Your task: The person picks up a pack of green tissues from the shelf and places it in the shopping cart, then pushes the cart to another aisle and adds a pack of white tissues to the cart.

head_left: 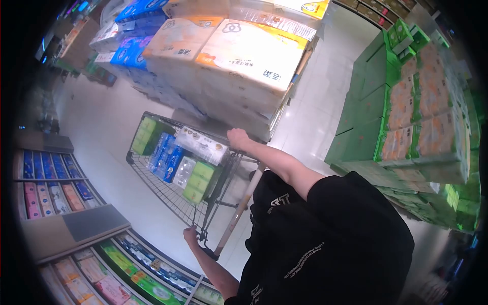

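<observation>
A wire shopping cart (161,195) stands in front of me, holding several packs. In it are a green pack (144,135) at the far end, blue packs (166,158), a long white printed pack (201,144), a smaller whitish pack (183,172) and another green pack (199,183) near the handle side. My right hand (238,139) is closed on the cart at its upper near corner. Lower down, my left hand (190,235) is closed around the cart's frame at the other near corner. The fingers of both hands are only partly visible.
Beyond the cart rises a stack of large white-and-orange packs (249,48) with blue packs (133,51) beside it. On the right stands a green display (356,117) of tissue packs (422,114). Shelves (76,229) of tissue packs line the lower left.
</observation>
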`<state>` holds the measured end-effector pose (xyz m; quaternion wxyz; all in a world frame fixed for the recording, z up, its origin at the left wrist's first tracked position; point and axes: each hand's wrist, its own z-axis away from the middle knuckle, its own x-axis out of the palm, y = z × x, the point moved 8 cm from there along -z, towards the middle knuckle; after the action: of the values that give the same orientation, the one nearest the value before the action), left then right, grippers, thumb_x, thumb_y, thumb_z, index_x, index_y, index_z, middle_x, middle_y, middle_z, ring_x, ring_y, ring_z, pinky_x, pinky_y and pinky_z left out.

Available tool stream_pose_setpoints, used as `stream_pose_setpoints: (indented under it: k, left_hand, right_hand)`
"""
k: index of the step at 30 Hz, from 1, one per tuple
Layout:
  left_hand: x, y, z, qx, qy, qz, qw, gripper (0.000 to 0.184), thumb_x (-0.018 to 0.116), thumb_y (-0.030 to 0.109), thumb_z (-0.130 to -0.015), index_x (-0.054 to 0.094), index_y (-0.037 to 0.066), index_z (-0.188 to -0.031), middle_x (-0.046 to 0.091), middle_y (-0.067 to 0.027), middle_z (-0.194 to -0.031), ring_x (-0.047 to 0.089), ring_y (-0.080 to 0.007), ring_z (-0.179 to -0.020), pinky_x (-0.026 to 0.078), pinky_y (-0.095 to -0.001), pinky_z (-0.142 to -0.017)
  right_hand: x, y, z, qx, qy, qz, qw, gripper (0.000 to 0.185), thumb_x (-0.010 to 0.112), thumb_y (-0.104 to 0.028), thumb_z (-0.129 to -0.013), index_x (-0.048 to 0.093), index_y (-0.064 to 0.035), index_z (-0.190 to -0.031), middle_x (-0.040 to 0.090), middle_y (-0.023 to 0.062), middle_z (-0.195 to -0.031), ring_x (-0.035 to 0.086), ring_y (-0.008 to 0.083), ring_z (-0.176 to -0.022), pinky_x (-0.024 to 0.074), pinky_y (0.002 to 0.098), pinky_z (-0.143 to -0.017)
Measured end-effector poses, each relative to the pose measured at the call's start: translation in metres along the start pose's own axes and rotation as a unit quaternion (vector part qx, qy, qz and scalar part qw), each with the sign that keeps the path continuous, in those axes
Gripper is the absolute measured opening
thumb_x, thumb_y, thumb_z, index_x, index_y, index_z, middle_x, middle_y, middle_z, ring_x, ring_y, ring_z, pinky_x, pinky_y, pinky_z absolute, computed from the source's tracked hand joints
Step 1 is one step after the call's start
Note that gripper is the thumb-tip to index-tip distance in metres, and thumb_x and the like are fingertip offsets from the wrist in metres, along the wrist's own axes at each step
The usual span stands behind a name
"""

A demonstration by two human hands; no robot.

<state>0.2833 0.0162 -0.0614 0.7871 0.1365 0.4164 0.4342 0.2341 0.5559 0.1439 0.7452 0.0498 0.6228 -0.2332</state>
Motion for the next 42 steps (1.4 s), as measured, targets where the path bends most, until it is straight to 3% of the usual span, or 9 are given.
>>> stream_pose_setpoints:
  k: [7,12,19,21,23,25,27,36,42]
  left_hand:
    - [-0.006,0.02,-0.039,-0.026,-0.067,0.036,0.997,0.037,0.069,0.024,-0.08,0.058,-0.004,-0.1,0.063,-0.0124,-0.078,0.064,-0.0203,-0.063,0.049,-0.0333,-0.044]
    - [-0.006,0.042,-0.041,-0.073,-0.141,0.05,0.986,0.035,0.061,0.027,-0.089,0.055,-0.002,-0.108,0.064,-0.0109,-0.101,0.065,-0.0215,-0.081,0.053,-0.0405,-0.061]
    - [-0.014,0.077,-0.057,-0.051,-0.156,-0.007,0.986,0.033,0.06,0.029,-0.089,0.057,-0.002,-0.101,0.066,-0.0105,-0.084,0.066,-0.023,-0.07,0.052,-0.0415,-0.054]
    - [-0.004,0.08,-0.077,-0.018,-0.128,0.005,0.992,0.035,0.065,0.03,-0.084,0.059,-0.002,-0.096,0.066,-0.013,-0.078,0.066,-0.0229,-0.064,0.052,-0.0411,-0.05]
    - [-0.025,0.089,-0.088,0.068,0.04,-0.092,0.993,0.039,0.07,0.032,-0.078,0.06,-0.003,-0.091,0.067,-0.0161,-0.078,0.067,-0.0273,-0.069,0.054,-0.0436,-0.06]
    - [-0.025,0.074,-0.123,0.121,0.084,-0.143,0.979,0.043,0.073,0.036,-0.075,0.061,-0.003,-0.089,0.068,-0.0182,-0.076,0.068,-0.0328,-0.076,0.053,-0.0438,-0.071]
    - [-0.02,0.09,-0.132,0.169,0.116,-0.197,0.959,0.043,0.073,0.037,-0.078,0.06,-0.002,-0.093,0.067,-0.0119,-0.073,0.065,-0.0196,-0.06,0.05,-0.0308,-0.047]
    - [0.009,0.099,-0.128,0.042,-0.014,0.025,0.999,0.04,0.064,0.036,-0.087,0.056,-0.002,-0.096,0.066,-0.0132,-0.075,0.064,-0.0171,-0.06,0.049,-0.0299,-0.045]
    - [0.01,0.105,-0.13,0.062,-0.024,-0.043,0.997,0.037,0.062,0.033,-0.087,0.056,-0.003,-0.095,0.067,-0.0137,-0.077,0.066,-0.0172,-0.061,0.05,-0.0306,-0.045]
  right_hand:
    - [0.002,-0.011,-0.043,0.037,-0.04,-0.048,0.997,0.028,0.065,-0.013,-0.075,0.069,-0.0004,-0.1,0.069,0.02,-0.101,0.068,0.0314,-0.098,0.0552,0.0393,-0.084]
    - [0.001,-0.017,-0.068,0.051,-0.08,-0.067,0.993,0.031,0.065,-0.015,-0.076,0.07,-0.0015,-0.103,0.07,0.0158,-0.103,0.068,0.0295,-0.099,0.0555,0.038,-0.084]
    - [0.002,-0.024,-0.103,0.081,-0.083,-0.083,0.99,0.031,0.066,-0.016,-0.076,0.071,-0.0032,-0.104,0.07,0.013,-0.106,0.068,0.0254,-0.1,0.0555,0.0367,-0.081]
    - [-0.002,-0.026,-0.114,0.091,-0.056,-0.068,0.992,0.029,0.063,-0.015,-0.08,0.071,-0.0057,-0.106,0.07,0.0118,-0.109,0.068,0.0256,-0.102,0.056,0.0394,-0.081]
    - [0.0,-0.025,-0.118,0.103,-0.042,-0.057,0.992,0.028,0.061,-0.013,-0.083,0.071,-0.0082,-0.108,0.069,0.0106,-0.113,0.068,0.0257,-0.104,0.0566,0.0421,-0.081]
    - [-0.008,-0.032,-0.121,0.07,-0.064,-0.057,0.994,0.027,0.059,-0.013,-0.084,0.071,-0.0072,-0.108,0.07,0.0111,-0.112,0.068,0.0264,-0.103,0.057,0.0442,-0.08]
    - [-0.006,-0.029,-0.132,0.069,-0.037,-0.054,0.995,0.026,0.06,-0.012,-0.082,0.071,-0.0049,-0.105,0.07,0.0132,-0.107,0.069,0.0274,-0.1,0.0563,0.0415,-0.079]
    - [-0.001,-0.021,-0.148,0.086,-0.005,-0.072,0.994,0.025,0.055,-0.011,-0.084,0.071,-0.004,-0.102,0.071,0.0155,-0.101,0.069,0.0296,-0.097,0.0557,0.0392,-0.08]
    - [0.0,-0.017,-0.147,0.067,0.004,-0.09,0.994,0.026,0.055,-0.012,-0.084,0.067,-0.0027,-0.105,0.07,0.0181,-0.101,0.068,0.0326,-0.096,0.0552,0.0416,-0.081]
